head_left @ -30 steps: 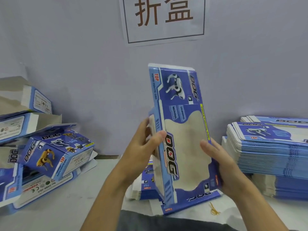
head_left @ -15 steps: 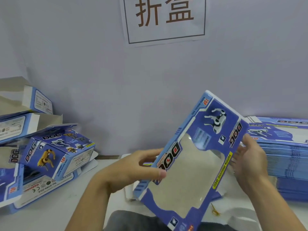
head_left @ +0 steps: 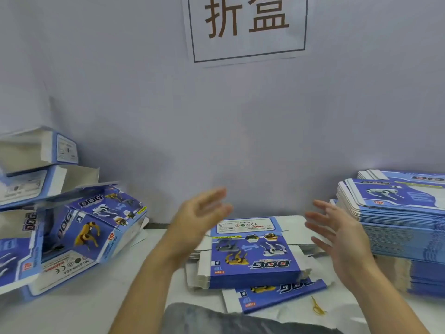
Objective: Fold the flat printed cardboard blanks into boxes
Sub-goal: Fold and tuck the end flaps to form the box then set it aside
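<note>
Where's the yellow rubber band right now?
In the head view, the small yellow rubber band lies on the white table at lower right, just right of the bottom flat blue printed cardboard blank, below the right hand.

View: 1 head-worn wide-angle camera, no second view to share with.
Facing: forward and slightly down, at the wall (head_left: 240,131) with a paper sign (head_left: 246,25).
Nearness: close over the table (head_left: 79,302); both forearms enter from the near edge.
Left edge: folded boxes (head_left: 96,227).
Right edge: stacked blanks (head_left: 397,220).
</note>
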The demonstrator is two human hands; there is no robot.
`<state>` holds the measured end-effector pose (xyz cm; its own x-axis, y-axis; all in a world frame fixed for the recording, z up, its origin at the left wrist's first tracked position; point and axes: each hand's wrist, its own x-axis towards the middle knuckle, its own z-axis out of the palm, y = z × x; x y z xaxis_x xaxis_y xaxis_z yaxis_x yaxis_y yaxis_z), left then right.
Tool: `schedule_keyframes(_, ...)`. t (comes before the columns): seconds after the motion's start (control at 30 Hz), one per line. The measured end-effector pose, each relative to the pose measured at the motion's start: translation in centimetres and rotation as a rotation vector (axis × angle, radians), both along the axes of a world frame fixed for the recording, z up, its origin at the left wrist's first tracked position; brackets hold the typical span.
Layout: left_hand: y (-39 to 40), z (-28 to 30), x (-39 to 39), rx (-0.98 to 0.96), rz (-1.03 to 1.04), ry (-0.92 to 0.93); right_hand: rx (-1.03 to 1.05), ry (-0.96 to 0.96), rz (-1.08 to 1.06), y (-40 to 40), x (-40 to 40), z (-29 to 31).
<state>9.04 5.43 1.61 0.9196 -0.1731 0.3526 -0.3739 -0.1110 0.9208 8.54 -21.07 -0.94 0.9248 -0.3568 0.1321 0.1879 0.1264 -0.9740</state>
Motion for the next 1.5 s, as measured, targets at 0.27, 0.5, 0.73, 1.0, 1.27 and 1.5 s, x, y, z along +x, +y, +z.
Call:
schedule_keyframes(0.27,-2.6,-5.9,1.1,1.083,-0.014,0.112,-0.247,0.173,0.099,1.0,0.7,-1.7)
schedule_keyframes(0.5,-2.2,-5.2,1.5,1.102,-0.032,0.096,-0.297,0.115,0.087,1.1,0.5,-1.6)
schedule_keyframes(0.73,-3.0,-4.1,0.9,1.082,0.315,-0.163,-0.307,-0.158,-0.16,1.7,-0.1,-1.1)
schedule_keyframes(1.0,-2.8,-3.8,1.3,0.703,0.619,-0.348,-0.389,0.118,0.102,2.2,-0.2,-0.7)
schedule_keyframes(1.27,-4.8,-1.4,-0.7,0.765,0.55,-0.497,0.019,0.083,0.432,4.4,-0.5,0.9)
schedule_keyframes(1.5,-6.2,-0.4,-1.7,0.569,-0.047,-0.166,-0.036,-0.015,0.006,2.4,-0.1,1.7)
